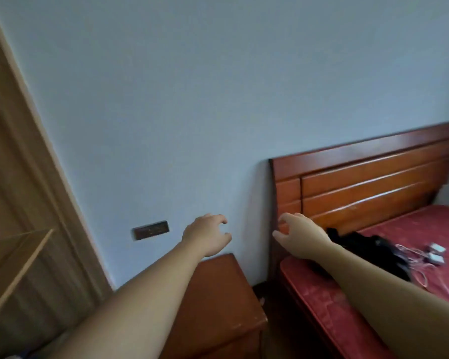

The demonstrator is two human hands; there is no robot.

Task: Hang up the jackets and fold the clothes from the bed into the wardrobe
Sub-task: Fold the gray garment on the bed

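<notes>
Place: bedroom in a home.
Bed: wooden headboard against a plain pale wall; red mattress.
Bedside: 1 wooden nightstand just beside the bed.
Wall fitting: dark socket plate.
On mattress: black clothes, chargers with cables.

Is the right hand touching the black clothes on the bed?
Cannot tell. In the head view the right hand is raised in front of the headboard, holding nothing, but its forearm covers part of the black clothes, hiding any gap.
</notes>
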